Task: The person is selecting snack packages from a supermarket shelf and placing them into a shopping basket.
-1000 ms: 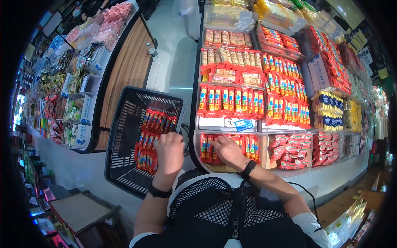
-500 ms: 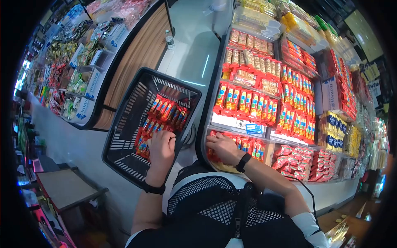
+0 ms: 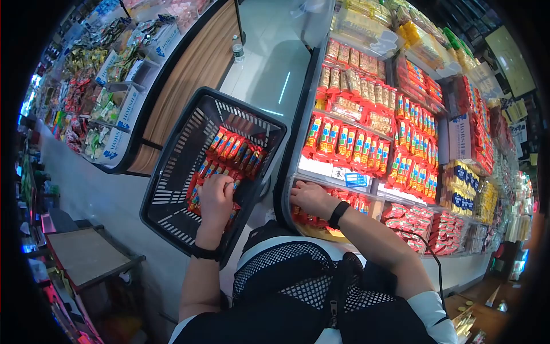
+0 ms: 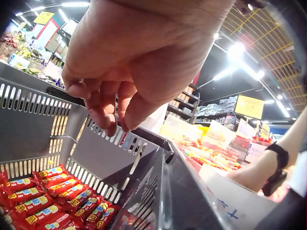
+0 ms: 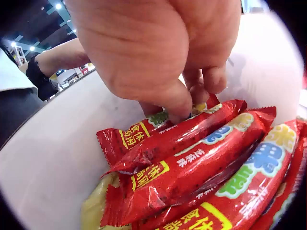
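Note:
My right hand (image 3: 312, 196) reaches into the front corner bin of the shelf. In the right wrist view, its thumb and fingers pinch a red-wrapped snack bar (image 5: 125, 138) lying against the bin's white wall (image 5: 48, 139). More red snack bars (image 5: 211, 163) lie beside it. My left hand (image 3: 216, 200) hovers over the dark shopping basket (image 3: 172, 137), its fingers loosely bent and holding nothing in the left wrist view. Rows of red snack bars (image 4: 38, 203) lie in the basket's bottom, below that hand.
Tiered bins of red bars (image 3: 358, 149) rise behind the right hand, with red-and-white packets (image 3: 401, 221) to its right. A wood-panelled candy stand (image 3: 183, 86) is beyond the basket. A bottle (image 3: 238, 50) stands on the aisle floor. A small table (image 3: 89, 255) is at lower left.
The view has swung, so basket and shelf sit further right. My right hand has gone deeper into the bin's left corner. My left hand stays above the basket.

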